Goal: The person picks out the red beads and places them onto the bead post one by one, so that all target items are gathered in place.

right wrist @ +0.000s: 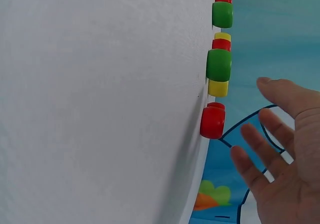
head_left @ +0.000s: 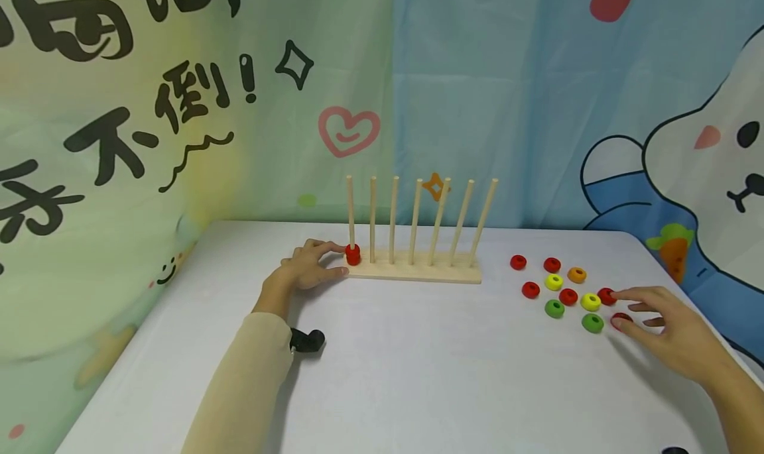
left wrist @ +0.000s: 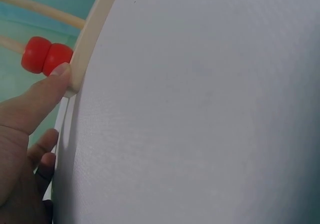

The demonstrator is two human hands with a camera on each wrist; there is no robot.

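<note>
A wooden peg stand (head_left: 412, 272) with a row of several upright rods is on the table. Two red beads (left wrist: 47, 55) are stacked on its leftmost rod. My left hand (head_left: 308, 265) holds the left end of the base between thumb and index finger, with the thumb tip (left wrist: 61, 70) right beside the lower bead. At the right, my right hand (head_left: 674, 331) hovers with fingers spread over two red beads (right wrist: 213, 121). In the right wrist view a gap shows between its fingers and the beads.
Beside the right hand lie more loose beads: several red ones (head_left: 530, 289), an orange bead (head_left: 577, 275), yellow beads (head_left: 554, 282) and green beads (head_left: 593, 323). A white cloth covers the table (head_left: 430, 368). Behind it hangs a printed curtain (head_left: 465, 109).
</note>
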